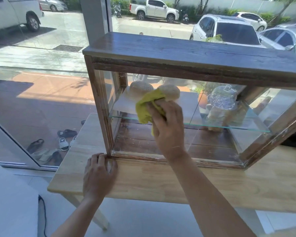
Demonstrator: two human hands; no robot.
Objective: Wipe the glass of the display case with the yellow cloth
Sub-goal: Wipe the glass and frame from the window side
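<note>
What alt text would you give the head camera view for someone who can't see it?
A right hand presses a yellow cloth against the front glass of a wooden display case on a table. The left hand rests at the case's bottom corner.

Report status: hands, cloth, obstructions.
Right hand pressing yellow cloth on display case front glass. Left hand flat on table. Nothing blocking.

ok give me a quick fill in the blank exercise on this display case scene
1. The right hand presses a ____ cloth against the glass of the display case.
2. The left hand rests on the wooden ____ at the case's bottom corner.
3. Two round bread loaves sit on the ____ shelf inside.

Missing words: yellow; table; upper
</note>
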